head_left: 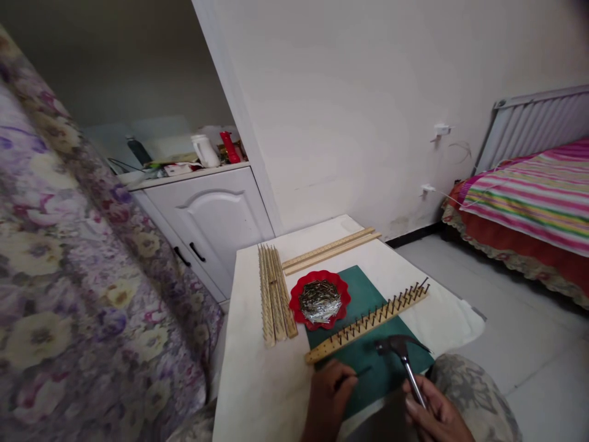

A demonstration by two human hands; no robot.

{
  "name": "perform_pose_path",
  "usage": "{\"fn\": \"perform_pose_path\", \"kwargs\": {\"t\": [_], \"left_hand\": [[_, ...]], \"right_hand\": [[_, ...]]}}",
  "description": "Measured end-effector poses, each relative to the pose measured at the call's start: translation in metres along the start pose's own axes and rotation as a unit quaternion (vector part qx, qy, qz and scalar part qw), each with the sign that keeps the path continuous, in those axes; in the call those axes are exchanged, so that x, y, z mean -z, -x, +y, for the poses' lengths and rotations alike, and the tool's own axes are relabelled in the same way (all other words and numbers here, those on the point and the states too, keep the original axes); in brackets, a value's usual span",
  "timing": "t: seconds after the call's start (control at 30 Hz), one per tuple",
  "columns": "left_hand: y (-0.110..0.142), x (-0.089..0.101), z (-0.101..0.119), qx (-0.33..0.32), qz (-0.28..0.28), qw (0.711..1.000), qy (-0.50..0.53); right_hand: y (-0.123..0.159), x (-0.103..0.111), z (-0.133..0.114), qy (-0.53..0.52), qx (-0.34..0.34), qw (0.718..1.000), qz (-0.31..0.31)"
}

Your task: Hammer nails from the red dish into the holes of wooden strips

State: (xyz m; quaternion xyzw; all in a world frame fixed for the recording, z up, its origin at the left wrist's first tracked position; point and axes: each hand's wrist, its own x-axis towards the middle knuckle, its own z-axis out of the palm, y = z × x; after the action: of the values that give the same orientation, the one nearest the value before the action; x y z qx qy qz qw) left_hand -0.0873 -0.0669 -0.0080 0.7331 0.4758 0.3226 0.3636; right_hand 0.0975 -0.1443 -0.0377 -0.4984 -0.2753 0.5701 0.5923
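Note:
My right hand (432, 405) is wrapped round the handle of a claw hammer (399, 345), whose head is over the green mat (361, 283). Between the fingertips of my left hand (332, 387) is a dark nail (363, 372), held just in front of a wooden strip (354, 336). Two rows of upright nails stand along most of that strip, and its left end shows small bare holes. The strip lies slantwise across the mat. Behind it is a red scalloped bowl (295, 293) with many loose nails (322, 301) in it.
At the table's left lie several nail-studded strips (276, 298) side by side. Two plain wooden strips (331, 250) lie along the back of the white table (257, 380). A floral curtain (92, 276) hangs at left, a cabinet (211, 215) stands behind, and a bed (529, 190) is at right.

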Motion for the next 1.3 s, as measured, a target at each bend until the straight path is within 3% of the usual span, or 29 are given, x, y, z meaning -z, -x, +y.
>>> {"fn": "perform_pose_path", "kwargs": {"t": [0.13, 0.33, 0.57, 0.63, 0.77, 0.83, 1.07, 1.3], "left_hand": [[0.018, -0.023, 0.003, -0.048, -0.053, 0.997, 0.019], [0.023, -0.022, 0.013, -0.129, -0.096, 0.987, -0.021], [0.025, -0.023, 0.022, -0.158, -0.106, 0.979, -0.070], [0.019, -0.016, 0.016, -0.128, -0.067, 0.988, -0.056], [-0.003, 0.007, -0.004, 0.005, 0.086, 0.996, -0.011], [-0.016, 0.015, -0.013, 0.038, 0.119, 0.992, 0.024], [-0.034, 0.014, -0.021, -0.023, 0.166, 0.986, 0.011], [-0.035, 0.013, -0.025, -0.026, 0.154, 0.988, -0.008]], "right_hand": [[0.002, -0.023, -0.009, -0.013, 0.051, 0.998, 0.031], [0.012, -0.029, -0.004, 0.019, 0.017, 0.999, -0.031], [0.020, -0.037, -0.005, 0.011, 0.023, 0.999, -0.020], [0.020, -0.038, -0.008, 0.016, 0.033, 0.999, -0.008], [0.021, -0.033, -0.012, 0.061, 0.004, 0.997, -0.040], [0.020, -0.031, -0.011, 0.066, -0.004, 0.997, -0.048], [0.018, -0.034, 0.004, 0.031, 0.035, 0.998, 0.035], [0.019, -0.032, -0.005, 0.056, -0.007, 0.998, -0.014]]}}
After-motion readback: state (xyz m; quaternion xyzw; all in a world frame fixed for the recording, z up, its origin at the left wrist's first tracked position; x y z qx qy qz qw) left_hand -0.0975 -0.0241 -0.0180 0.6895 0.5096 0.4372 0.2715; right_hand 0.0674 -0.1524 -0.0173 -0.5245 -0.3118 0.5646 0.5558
